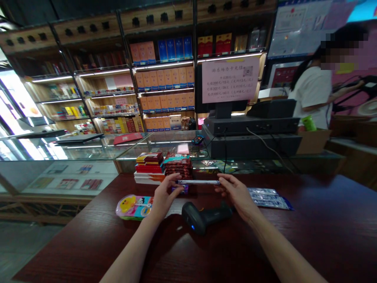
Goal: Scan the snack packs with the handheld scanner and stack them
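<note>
My left hand (165, 198) and my right hand (238, 195) hold a thin white-and-blue strip (198, 182) level between them, one end in each hand's fingers. It is seen nearly edge-on, so its exact kind is unclear. Below it, a black barcode scanner (198, 218) with a lit blue light lies on the dark wooden table (200, 255). Left of my left hand are colourful packs with a yellow duck (129, 204). Several blue-and-silver packets (269, 198) lie beside my right hand. A small purple pack (184, 189) sits behind my left fingers.
Stacked red and white packs (149, 169) and brown packets (178, 167) stand at the table's back edge. Behind are a glass counter (147, 141), a monitor with a pink sign (229, 80), and a cash drawer (250, 145). A person in a white shirt (313, 90) stands back right.
</note>
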Demonstrator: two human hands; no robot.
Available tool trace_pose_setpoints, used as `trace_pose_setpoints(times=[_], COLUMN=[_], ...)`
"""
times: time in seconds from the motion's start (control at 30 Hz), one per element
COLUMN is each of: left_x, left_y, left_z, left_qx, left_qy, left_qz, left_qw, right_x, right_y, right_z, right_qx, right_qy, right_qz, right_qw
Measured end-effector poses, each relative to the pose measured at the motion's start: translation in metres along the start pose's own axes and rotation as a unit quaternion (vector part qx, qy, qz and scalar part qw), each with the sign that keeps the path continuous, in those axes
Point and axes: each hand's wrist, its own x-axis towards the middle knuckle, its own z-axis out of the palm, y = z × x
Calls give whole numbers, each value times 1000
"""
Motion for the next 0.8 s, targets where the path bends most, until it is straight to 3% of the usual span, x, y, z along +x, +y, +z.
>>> trace_pose_setpoints(times=[0.17,0.4,0.6,0.8], left_x=[5,14,17,15], left_y=[-3,-6,-7,-12], left_z=[-5,-25,-53,-89], left_qx=[-85,-103,-71,-8], left_qy=[-24,-99,-135,-120], left_qz=[-67,-82,-68,-64], left_qw=[994,986,986,991], right_x=[-2,-1,1,6], right_y=[-1,-2,1,-7], right_z=[1,5,14,43], right_qx=[-51,-112,-179,-304], right_qy=[-17,-53,-105,-148], right_qz=[-76,-154,-178,-227], right_qw=[996,980,962,913])
